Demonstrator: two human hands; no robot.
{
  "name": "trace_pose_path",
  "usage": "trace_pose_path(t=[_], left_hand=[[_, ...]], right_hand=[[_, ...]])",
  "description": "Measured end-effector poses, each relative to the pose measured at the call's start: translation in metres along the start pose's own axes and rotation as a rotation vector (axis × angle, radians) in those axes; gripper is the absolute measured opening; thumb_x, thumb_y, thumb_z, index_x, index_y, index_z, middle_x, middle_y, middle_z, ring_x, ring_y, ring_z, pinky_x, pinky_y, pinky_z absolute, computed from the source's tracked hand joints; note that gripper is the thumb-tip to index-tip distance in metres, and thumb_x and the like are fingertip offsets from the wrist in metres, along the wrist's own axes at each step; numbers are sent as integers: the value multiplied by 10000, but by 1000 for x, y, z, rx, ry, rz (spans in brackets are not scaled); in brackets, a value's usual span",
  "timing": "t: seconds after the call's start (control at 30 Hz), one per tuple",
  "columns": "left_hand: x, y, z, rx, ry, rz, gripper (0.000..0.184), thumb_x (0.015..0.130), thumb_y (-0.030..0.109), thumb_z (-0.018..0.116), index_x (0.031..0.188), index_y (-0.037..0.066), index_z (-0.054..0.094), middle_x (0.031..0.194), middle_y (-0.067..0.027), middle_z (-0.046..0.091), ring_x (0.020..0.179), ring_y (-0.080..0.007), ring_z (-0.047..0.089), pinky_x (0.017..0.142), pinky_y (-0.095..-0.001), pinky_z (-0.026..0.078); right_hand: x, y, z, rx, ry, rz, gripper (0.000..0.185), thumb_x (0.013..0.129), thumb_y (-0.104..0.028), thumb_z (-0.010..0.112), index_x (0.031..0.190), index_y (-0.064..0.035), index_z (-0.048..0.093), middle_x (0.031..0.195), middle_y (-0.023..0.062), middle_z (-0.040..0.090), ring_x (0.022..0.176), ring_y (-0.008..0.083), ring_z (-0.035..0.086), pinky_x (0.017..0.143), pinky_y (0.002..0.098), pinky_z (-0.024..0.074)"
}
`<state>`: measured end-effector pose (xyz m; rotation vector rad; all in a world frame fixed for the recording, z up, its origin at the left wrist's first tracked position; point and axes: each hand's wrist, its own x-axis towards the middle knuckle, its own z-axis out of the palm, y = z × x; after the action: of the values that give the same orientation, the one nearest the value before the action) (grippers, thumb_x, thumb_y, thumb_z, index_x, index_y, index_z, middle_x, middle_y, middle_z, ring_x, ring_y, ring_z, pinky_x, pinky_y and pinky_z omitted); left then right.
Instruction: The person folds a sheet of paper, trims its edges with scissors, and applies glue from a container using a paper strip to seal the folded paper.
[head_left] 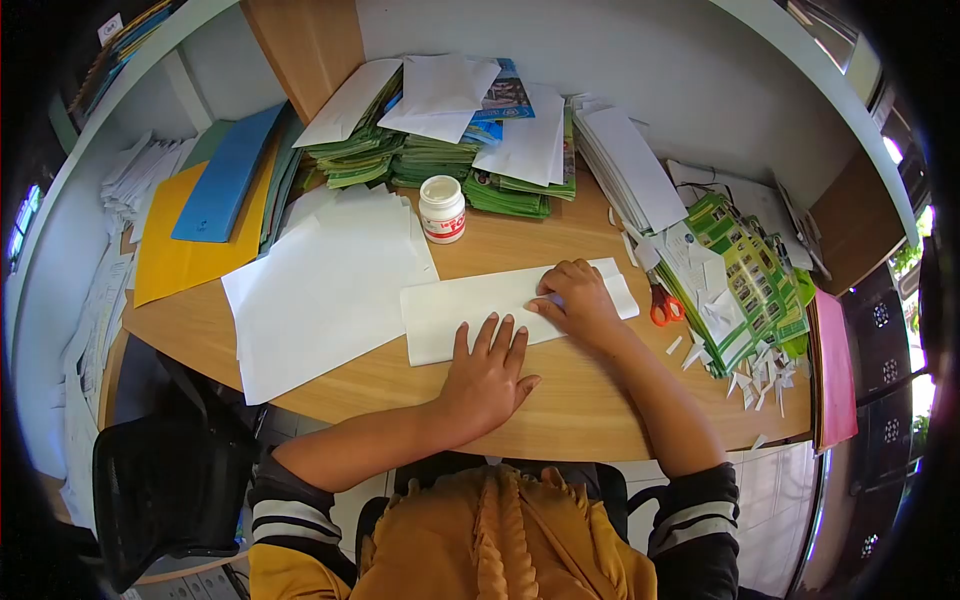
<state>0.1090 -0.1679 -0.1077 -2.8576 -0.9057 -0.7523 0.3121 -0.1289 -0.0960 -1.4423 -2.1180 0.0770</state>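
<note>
Pressing folded white paper [450, 305] flat at the middle of the wooden desk [575, 400], probably at a creasing or smoothing step. Bracing the near edge with left hand [487, 378], fingers spread wide; bending right hand [583, 303] into a narrower curl over the right part, farther in. Cannot tell about any pinch beneath those fingertips. Lying just right of the paper, red-handled scissors [664, 306]; beyond its far edge, an open white jar [442, 212]; to the left, loose white sheets [320, 290]. For the next move, judging by this pose: calling for even pressure, aligned edges and no sideways slip.
</note>
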Motion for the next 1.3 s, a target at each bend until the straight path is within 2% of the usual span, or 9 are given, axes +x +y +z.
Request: trace_pose_path(t=[0.13,1.0,1.17,1.3], left_hand=[[-1,0,2,-5,-36,-15,549,871,359,500,1192,-87,493,1221,-296,484,1199,-420,398,936,-598,282],[-1,-2,-1,-8,-103,-12,557,885,362,467,1211,-90,468,1251,-316,448,1231,-444,354,941,-619,255],[0,-1,-1,-1,-106,-15,550,887,357,463,1210,-87,470,1253,-318,445,1230,-449,352,938,-621,253],[0,-2,-1,-13,-103,-20,539,871,340,483,1206,-82,475,1253,-320,444,1230,-455,350,934,-626,254]], right_hand=[[1,-5,-3,-4,-22,49,211,768,-254,678,792,-65,589,817,76,550,808,250,493,782,358,384],[-4,-1,1,48,10,21,218,788,-235,662,889,-61,579,868,80,547,869,243,478,840,350,341],[-5,-2,-1,70,6,43,204,795,-218,650,898,-57,579,883,85,553,876,243,480,848,373,348],[-9,-5,-1,-23,99,-75,216,809,-209,628,957,-56,587,965,98,567,963,263,493,929,418,344]])
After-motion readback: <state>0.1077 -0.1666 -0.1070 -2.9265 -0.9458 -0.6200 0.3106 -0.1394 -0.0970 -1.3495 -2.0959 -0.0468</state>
